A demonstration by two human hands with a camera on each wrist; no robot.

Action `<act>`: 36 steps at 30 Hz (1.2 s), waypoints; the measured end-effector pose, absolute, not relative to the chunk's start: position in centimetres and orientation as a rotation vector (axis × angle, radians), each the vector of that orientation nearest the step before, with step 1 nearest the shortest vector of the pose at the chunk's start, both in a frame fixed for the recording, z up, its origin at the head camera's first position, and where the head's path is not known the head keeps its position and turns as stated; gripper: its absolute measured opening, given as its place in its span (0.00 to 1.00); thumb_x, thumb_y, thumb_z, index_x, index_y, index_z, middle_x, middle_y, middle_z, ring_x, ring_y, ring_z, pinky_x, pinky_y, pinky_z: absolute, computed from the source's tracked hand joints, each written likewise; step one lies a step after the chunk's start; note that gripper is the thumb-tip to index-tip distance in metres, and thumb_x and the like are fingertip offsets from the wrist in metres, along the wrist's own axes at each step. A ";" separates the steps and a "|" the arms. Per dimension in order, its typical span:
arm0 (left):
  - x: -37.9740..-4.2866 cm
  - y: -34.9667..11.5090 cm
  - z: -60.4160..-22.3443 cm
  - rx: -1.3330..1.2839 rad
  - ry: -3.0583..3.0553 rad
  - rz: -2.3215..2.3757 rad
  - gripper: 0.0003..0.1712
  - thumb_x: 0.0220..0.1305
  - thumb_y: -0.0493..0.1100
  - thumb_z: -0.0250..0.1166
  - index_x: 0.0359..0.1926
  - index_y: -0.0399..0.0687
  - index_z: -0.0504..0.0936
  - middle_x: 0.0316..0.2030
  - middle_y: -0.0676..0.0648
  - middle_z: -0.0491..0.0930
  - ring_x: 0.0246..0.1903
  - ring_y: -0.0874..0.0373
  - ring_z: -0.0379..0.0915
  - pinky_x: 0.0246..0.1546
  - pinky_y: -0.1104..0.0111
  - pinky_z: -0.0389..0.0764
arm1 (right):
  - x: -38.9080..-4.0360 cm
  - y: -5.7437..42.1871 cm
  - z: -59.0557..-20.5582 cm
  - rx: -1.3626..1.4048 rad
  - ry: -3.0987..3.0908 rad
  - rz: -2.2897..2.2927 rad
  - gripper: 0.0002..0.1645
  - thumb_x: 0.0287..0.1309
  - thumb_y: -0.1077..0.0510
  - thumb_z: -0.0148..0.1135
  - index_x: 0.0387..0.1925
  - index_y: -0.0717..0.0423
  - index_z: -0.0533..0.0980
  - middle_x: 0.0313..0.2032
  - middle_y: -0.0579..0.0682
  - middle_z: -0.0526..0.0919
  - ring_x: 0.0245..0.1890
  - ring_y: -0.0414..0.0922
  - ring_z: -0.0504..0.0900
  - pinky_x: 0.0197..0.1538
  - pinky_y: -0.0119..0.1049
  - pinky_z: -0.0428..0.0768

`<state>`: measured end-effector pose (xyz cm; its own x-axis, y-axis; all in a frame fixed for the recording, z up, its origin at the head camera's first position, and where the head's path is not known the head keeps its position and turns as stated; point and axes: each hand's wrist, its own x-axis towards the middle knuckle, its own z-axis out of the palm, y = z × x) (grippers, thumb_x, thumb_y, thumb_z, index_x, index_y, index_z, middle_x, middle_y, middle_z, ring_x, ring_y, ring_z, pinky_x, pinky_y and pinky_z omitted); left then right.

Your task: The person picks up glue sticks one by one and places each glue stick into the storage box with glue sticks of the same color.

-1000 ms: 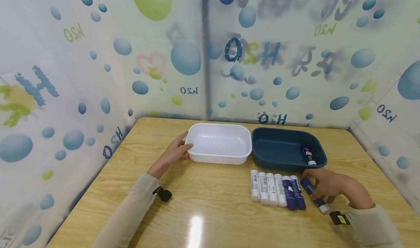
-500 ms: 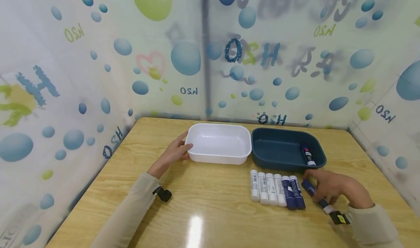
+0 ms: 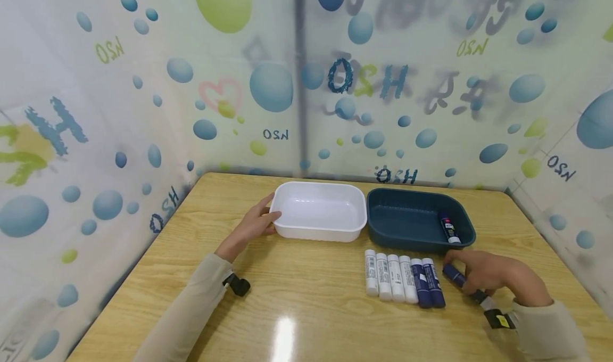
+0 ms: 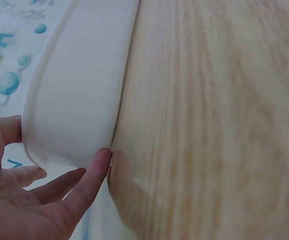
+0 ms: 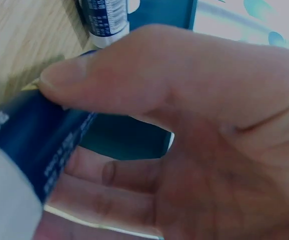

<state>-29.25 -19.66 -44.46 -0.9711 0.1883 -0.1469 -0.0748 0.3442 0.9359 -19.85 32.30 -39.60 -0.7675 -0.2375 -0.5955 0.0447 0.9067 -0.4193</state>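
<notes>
My right hand (image 3: 498, 274) grips a navy glue stick (image 3: 453, 275) with a white end, in front of the dark teal tray (image 3: 402, 240). In the right wrist view the thumb (image 5: 84, 82) presses on the stick's navy label, with fingers curled on its other side. My left hand (image 3: 251, 226) holds the left end of a white tray (image 3: 318, 233), thumb over the rim and fingers against the outer wall. A row of white glue sticks (image 3: 383, 277) and two navy glue sticks (image 3: 426, 283) lies before the teal tray. Another navy glue stick (image 3: 449, 229) lies inside that tray.
Both trays stand side by side at the back of the wooden table (image 3: 287, 293). A curtain (image 3: 297, 74) with blue and green bubble prints hangs behind and at the sides. Each wrist wears a small black camera (image 3: 237, 285).
My right hand has lifted and tilted the navy glue stick, shifting it slightly right, away from the row. The left hand stays on the white tray.
</notes>
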 end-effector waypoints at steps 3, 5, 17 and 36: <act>-29.2 -19.7 -44.4 0.098 2.377 1.675 0.43 0.77 0.48 0.59 0.84 0.59 0.48 0.69 0.31 0.70 0.52 0.49 0.82 0.48 0.63 0.88 | -19.6 32.6 -39.3 -0.165 2.383 -0.574 0.37 0.50 0.68 0.70 0.62 0.51 0.70 0.38 0.55 0.74 0.32 0.48 0.76 0.30 0.40 0.82; -29.2 -19.7 -44.4 0.096 2.379 1.673 0.43 0.77 0.48 0.60 0.84 0.59 0.48 0.69 0.31 0.70 0.52 0.49 0.82 0.49 0.63 0.88 | -19.5 32.8 -39.0 -0.167 2.373 -0.592 0.37 0.50 0.68 0.70 0.63 0.52 0.69 0.36 0.54 0.74 0.31 0.48 0.75 0.29 0.40 0.81; -29.3 -19.7 -44.4 0.093 2.384 1.674 0.42 0.77 0.48 0.60 0.84 0.59 0.49 0.68 0.30 0.70 0.52 0.49 0.82 0.48 0.63 0.88 | -18.7 33.5 -37.5 -0.276 2.337 -0.742 0.36 0.57 0.65 0.67 0.66 0.59 0.66 0.32 0.53 0.77 0.30 0.48 0.75 0.30 0.39 0.81; -29.4 -19.5 -44.4 0.094 2.407 1.648 0.42 0.78 0.49 0.58 0.84 0.58 0.48 0.69 0.29 0.69 0.50 0.51 0.82 0.48 0.63 0.88 | -19.7 32.4 -35.8 -0.645 2.526 -0.799 0.36 0.67 0.56 0.67 0.70 0.63 0.64 0.32 0.46 0.78 0.28 0.35 0.75 0.30 0.33 0.77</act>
